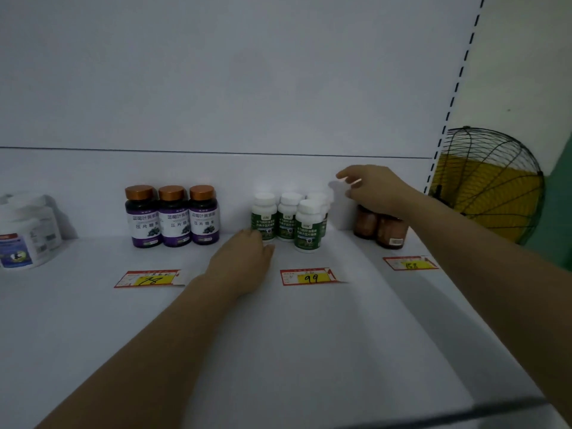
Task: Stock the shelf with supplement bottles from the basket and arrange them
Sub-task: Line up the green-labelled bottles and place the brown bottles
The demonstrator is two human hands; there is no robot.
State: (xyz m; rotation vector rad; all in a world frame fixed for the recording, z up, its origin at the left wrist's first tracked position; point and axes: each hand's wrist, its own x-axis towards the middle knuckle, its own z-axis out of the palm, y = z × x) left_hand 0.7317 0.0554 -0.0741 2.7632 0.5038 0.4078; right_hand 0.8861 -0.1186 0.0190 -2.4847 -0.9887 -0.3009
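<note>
**White flat shelf board (278, 351): stock as found**

Shelf board runs across the whole foreground and meets a white back panel (216, 88). Two bare forearms reach over it from the near edge. A round fan with black wire guard and yellow blades (492, 187) stands beyond the right upright. A large white plastic tub (28, 236) sits at far left.

Three dark bottles with purple labels and copper caps (173, 215) stand upright in a close row at the back. To their right, apart from them, four white-capped bottles with green labels (307, 226) stand clustered, one set forward of the others. Two brown jars (380, 229) stand further right, partly hidden by the right hand (371, 190). Its finger and thumb pinch a blurred white item (338, 187), too smeared to identify.

The left hand (244, 258) lies palm-down on the board, fingers relaxed and gripping nothing. Its fingertips sit at the base of the leftmost green-label bottle, apparently touching it.

Three red-and-yellow price tags (311, 276) lie flat, one before each group.
</note>
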